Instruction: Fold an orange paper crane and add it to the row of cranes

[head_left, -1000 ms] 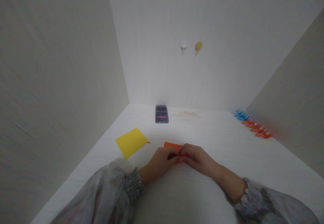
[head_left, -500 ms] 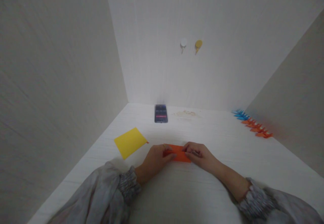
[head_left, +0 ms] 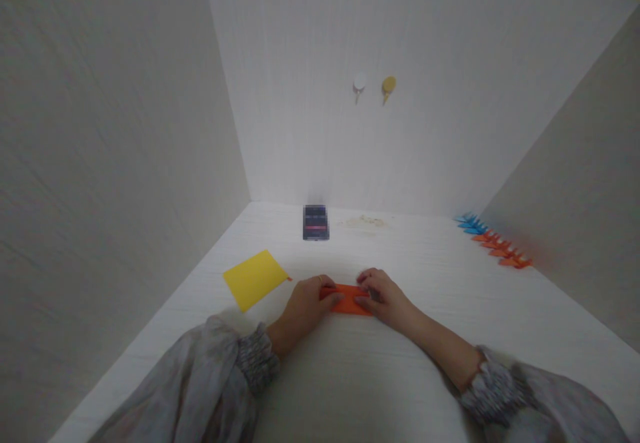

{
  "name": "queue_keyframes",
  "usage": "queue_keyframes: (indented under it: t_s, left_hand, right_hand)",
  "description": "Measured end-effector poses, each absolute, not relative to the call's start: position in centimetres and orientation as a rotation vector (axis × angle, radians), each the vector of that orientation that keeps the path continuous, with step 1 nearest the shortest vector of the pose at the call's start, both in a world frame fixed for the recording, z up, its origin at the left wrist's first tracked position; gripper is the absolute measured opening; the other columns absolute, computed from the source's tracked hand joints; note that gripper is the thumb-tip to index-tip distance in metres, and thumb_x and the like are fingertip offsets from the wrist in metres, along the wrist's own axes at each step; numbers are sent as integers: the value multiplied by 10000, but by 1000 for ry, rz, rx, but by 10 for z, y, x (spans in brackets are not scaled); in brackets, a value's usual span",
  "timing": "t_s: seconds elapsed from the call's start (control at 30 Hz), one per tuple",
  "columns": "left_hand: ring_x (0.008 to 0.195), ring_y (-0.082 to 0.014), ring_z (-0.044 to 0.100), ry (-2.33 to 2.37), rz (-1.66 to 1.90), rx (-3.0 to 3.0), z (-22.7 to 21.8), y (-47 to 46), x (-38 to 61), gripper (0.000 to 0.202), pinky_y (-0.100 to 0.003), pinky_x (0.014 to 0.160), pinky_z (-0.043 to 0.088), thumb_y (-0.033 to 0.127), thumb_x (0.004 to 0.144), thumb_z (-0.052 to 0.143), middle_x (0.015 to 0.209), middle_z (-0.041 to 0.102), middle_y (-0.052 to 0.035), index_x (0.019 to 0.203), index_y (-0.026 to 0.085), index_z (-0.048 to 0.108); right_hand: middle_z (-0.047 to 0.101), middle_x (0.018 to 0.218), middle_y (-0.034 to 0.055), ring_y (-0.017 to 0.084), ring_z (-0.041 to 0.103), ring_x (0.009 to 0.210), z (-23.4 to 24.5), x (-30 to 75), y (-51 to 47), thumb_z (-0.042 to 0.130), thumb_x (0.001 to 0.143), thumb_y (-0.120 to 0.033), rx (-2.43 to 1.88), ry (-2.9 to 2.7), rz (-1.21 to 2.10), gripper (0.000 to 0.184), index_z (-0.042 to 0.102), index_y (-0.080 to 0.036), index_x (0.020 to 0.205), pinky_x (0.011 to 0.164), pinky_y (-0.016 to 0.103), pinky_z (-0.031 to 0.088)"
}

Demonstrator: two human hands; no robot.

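Observation:
A strip of folded orange paper [head_left: 350, 301] lies on the white table in front of me. Its left end is pinched by my left hand [head_left: 311, 301], the thumb on top and a ring on one finger. At the right end is my right hand [head_left: 387, 299], with its thumb pressed on the paper and its curled fingers at the far edge. My fingers cover both ends of the strip. Left of my left hand lies a yellow sheet of paper [head_left: 256, 279], with a tiny orange scrap [head_left: 289, 279] at its right corner.
A dark phone-like device [head_left: 315, 223], blurred out, stands near the back wall. Several blue folded paper pieces [head_left: 471, 224] and orange folded paper pieces [head_left: 503, 249] line the right wall. A white hook [head_left: 359, 83] and a gold hook [head_left: 389, 85] are on the back wall.
My right hand's fingers have lifted slightly and shifted to the far edge, while its thumb has slid left over the orange paper. My left hand stays on its end.

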State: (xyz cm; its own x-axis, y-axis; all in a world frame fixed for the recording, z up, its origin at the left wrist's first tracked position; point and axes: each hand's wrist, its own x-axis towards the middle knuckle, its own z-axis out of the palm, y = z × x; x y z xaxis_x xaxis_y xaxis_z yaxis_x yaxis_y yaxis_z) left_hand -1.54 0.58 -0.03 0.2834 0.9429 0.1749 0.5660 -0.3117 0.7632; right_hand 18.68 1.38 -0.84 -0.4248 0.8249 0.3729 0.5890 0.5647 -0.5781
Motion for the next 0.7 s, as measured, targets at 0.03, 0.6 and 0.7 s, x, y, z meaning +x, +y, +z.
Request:
queue_keyframes:
  t_s: [0.03, 0.6, 0.7]
  left_hand:
    - [746, -163, 557, 1345, 894, 1982, -1, 7, -16, 236, -276, 680, 421, 370, 709, 548, 811, 617, -39, 815, 165, 599]
    - [951, -250, 432, 1453, 730, 2207, -2, 12, -16, 549, -367, 851, 340, 509, 677, 554, 991, 549, -105, 1061, 117, 536]
    - [927, -254, 436, 1461, 698, 2216, -1, 13, -15, 547, -366, 828, 344, 526, 652, 569, 950, 555, -103, 1028, 128, 568]
  right_hand:
    - [551, 882, 54, 188, 498, 844, -9, 187, 14, 597, 709, -228, -1125, -2169, 479, 90, 530, -184, 668, 761, 339, 396]
    - [509, 687, 12, 157, 480, 672, 2, 182, 10, 570, 666, -127, -1387, -2150, 449, 103, 495, -183, 620, 630, 284, 391]
    - [516, 693, 13, 158, 478, 674, 3, 181, 9, 561, 653, -103, -1441, -2144, 454, 96, 508, -184, 649, 634, 286, 392]
